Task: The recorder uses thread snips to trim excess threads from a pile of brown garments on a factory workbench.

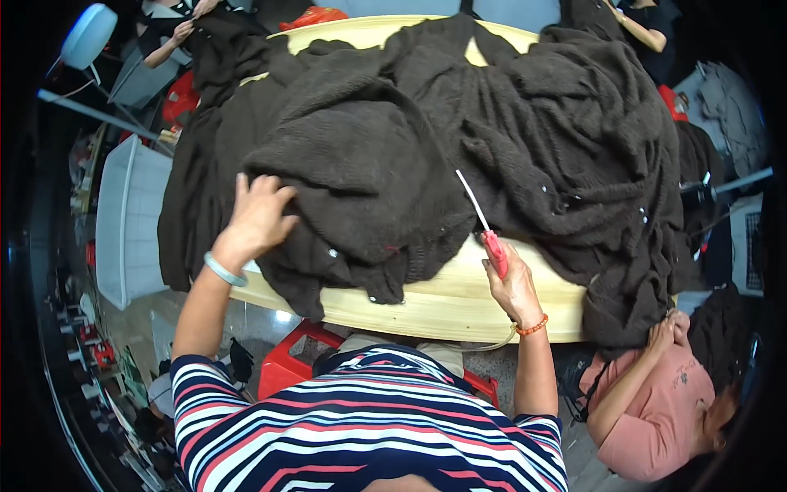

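Note:
Dark brown knit cloth [352,156] lies heaped over the table in front of me, with small white specks on it. My left hand [261,217], a pale bangle on its wrist, is on or just above the left part of this cloth, fingers spread and holding nothing. My right hand [514,287], with an orange bead bracelet, grips a red air blow gun [494,248]. Its long thin white nozzle points up and left to the cloth. A pale hose [502,343] shows beside my right wrist, below the table edge.
The pale yellow table [459,307] curves in front of me. A white bin [123,221] stands at left, and a red stool [299,361] is below. At lower right a person in pink [652,402] handles dark cloth; other people's hands [182,33] work at the far side.

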A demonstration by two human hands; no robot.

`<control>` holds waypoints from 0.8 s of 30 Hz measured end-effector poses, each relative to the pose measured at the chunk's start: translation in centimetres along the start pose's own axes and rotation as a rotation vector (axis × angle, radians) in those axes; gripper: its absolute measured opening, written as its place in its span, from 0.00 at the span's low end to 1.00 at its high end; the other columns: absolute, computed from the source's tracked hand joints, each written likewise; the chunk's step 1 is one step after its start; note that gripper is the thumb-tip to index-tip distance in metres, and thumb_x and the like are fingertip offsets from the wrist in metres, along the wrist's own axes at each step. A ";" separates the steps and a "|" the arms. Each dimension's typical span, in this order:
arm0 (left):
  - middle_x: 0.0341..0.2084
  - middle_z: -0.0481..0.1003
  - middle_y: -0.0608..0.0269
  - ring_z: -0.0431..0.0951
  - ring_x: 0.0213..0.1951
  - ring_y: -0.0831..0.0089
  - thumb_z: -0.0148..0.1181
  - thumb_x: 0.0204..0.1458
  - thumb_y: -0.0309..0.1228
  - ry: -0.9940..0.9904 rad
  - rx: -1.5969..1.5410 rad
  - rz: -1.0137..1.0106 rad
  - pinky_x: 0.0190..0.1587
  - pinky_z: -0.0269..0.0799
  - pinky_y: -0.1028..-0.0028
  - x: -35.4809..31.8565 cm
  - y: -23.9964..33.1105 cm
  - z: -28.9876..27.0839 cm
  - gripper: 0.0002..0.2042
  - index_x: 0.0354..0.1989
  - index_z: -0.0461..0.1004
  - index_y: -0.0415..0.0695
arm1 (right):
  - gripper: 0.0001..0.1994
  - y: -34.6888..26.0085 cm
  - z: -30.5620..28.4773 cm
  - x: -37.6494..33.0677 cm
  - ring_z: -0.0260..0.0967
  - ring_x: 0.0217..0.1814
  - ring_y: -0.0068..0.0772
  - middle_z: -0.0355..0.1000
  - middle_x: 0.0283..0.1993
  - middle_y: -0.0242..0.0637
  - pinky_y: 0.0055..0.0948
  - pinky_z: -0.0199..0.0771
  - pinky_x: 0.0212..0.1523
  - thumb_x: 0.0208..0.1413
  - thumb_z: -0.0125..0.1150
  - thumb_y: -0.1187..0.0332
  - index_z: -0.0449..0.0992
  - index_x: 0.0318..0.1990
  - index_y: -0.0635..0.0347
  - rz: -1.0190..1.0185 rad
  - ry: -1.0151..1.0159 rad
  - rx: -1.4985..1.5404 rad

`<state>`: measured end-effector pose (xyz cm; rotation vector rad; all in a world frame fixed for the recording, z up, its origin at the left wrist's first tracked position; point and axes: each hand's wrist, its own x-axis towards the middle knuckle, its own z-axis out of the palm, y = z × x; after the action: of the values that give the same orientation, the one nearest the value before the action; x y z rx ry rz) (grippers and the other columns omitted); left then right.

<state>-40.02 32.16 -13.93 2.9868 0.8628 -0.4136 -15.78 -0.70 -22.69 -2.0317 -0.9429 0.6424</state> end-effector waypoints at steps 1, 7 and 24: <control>0.48 0.67 0.49 0.63 0.58 0.53 0.69 0.43 0.41 0.161 -0.056 0.041 0.64 0.50 0.42 0.2 1.5 0.4 0.27 0.52 0.72 0.44 | 0.21 -0.4 0.4 0.5 0.71 0.52 0.51 0.72 0.49 0.48 0.35 0.69 0.53 0.54 0.59 0.76 0.69 0.57 0.59 -0.020 -0.038 0.004; 0.59 0.55 0.38 0.56 0.62 0.42 0.72 0.40 0.37 0.559 0.003 0.010 0.62 0.50 0.37 8.5 5.7 3.1 0.46 0.69 0.51 0.57 | 0.21 -1.7 1.4 2.4 0.70 0.51 0.56 0.71 0.50 0.49 0.41 0.72 0.51 0.53 0.57 0.78 0.69 0.56 0.56 -0.142 -0.060 -0.025; 0.51 0.68 0.51 0.65 0.57 0.52 0.65 0.41 0.32 1.048 -0.018 -0.043 0.52 0.66 0.55 16.7 -8.4 -3.7 0.35 0.62 0.61 0.49 | 0.21 -2.3 1.6 1.5 0.70 0.54 0.54 0.71 0.51 0.48 0.39 0.70 0.53 0.57 0.58 0.72 0.68 0.59 0.57 0.003 0.023 -0.028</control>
<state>-29.91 48.32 -14.03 3.0346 0.8931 1.2514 -16.95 2.17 -21.89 -2.0619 -0.9403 0.6092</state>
